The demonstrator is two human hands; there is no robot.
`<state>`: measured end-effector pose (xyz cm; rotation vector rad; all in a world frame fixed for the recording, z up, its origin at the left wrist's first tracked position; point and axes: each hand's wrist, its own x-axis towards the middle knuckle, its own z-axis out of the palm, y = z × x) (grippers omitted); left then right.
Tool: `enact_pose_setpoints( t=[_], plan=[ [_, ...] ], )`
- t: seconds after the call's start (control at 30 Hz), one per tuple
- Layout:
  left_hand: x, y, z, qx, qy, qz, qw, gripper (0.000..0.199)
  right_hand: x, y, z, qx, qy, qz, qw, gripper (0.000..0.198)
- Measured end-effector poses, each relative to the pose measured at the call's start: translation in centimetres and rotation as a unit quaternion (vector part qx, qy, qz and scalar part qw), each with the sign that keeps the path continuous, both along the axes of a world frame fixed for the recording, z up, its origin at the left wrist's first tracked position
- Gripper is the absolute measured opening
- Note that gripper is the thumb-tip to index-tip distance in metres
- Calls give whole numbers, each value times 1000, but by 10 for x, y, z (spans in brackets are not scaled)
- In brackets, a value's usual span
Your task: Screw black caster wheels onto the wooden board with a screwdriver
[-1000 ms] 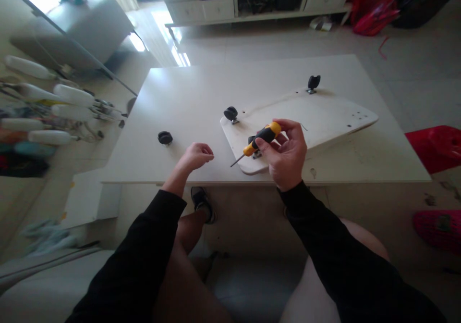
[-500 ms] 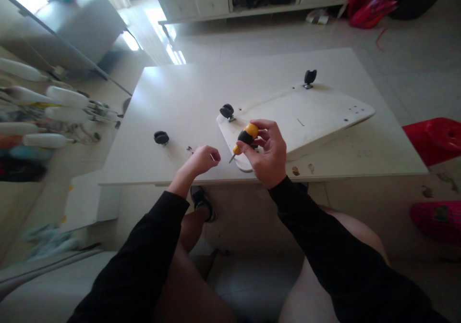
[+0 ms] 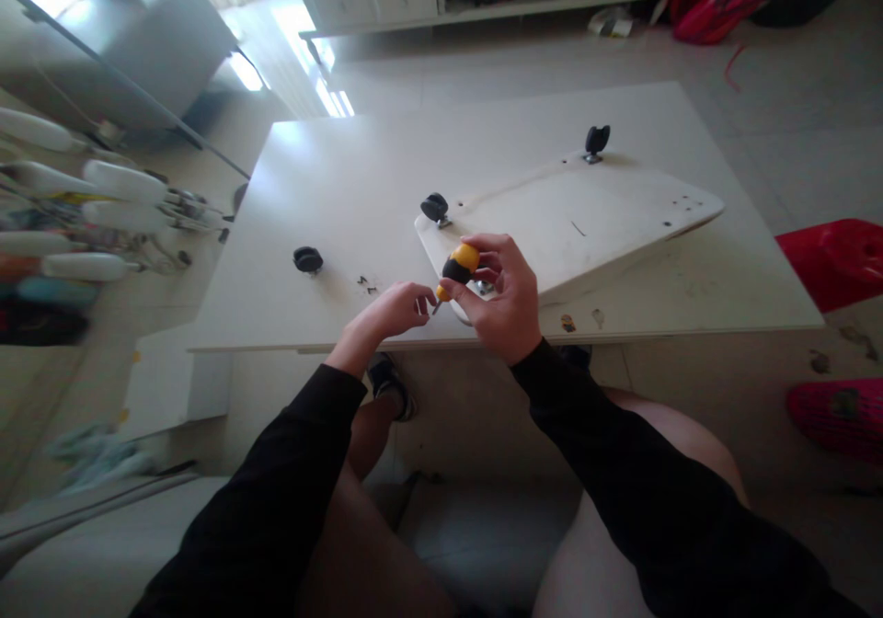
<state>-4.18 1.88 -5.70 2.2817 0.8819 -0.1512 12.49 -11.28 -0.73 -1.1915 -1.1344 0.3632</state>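
Observation:
My right hand grips a short yellow and black screwdriver, its shaft pointing down and left. Close to the screwdriver tip, my left hand is closed, fingers curled in a pinch; whatever they hold is too small to make out. Under my right hand lies a white board with rounded corners and several holes. One black caster stands on its left corner and another caster on its far edge. Some metal shows behind my right fingers, mostly hidden. Several small screws lie left of the board.
A loose black caster rests on the white table. Small stickers mark the table near its front edge. A red stool stands at the right, and a white cabinet is beyond the table.
Both hands have come closer together. The screwdriver has moved slightly left and its tip is now beside my left fingertips. The board and casters stay put.

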Motion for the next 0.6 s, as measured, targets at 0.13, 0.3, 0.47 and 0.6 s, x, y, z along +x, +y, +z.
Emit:
enact_pose_setpoints(
  t=[0.13, 0.3, 0.47, 0.6],
  plan=[
    [2, -2, 2, 1, -15, -13, 1000, 24, 0, -1, 1, 2, -4, 1, 1000, 44],
    [6, -7, 6, 23, -17, -15, 999, 14, 0, -1, 1, -1, -6, 2, 1000, 45],
    [9, -10, 11, 24, -24, -30, 999, 12, 0, 0, 1, -1, -5, 2, 1000, 44],
    [8, -9, 9, 30, -21, -42, 998, 11, 1, 0, 1, -9, -2, 4, 1000, 43]
  ],
)
